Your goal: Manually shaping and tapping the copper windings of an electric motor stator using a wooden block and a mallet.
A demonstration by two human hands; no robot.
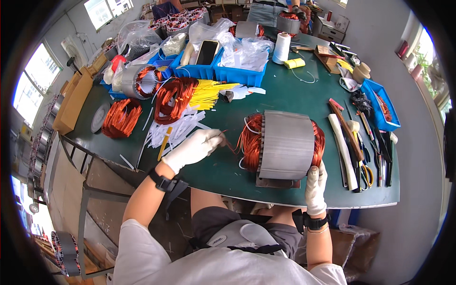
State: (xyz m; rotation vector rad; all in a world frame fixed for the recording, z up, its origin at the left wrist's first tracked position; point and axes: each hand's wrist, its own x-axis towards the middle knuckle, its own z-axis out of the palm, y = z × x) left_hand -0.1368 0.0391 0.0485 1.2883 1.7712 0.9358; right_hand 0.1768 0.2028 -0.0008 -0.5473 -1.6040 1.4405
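A grey ribbed motor stator (288, 145) lies on its side on the green table in front of me. Bundles of orange copper winding (250, 142) bulge from both its ends, with white cord loops at the left end. My left hand (199, 147), in a white glove, pinches thin copper wire (231, 146) that runs out of the left winding. Against the stator's lower right edge, beside the right-hand winding (318, 142), my gloved right hand (315, 187) grips it. Part of that hand's grip is hidden.
Loose copper coils (122, 118), white paper strips (176, 128) and yellow sleeves (209, 94) lie to the left. Blue bins (240, 75) stand behind. Scissors (367, 175) and several hand tools line the right, near a blue tray (380, 107). Another person (266, 13) stands at the far side.
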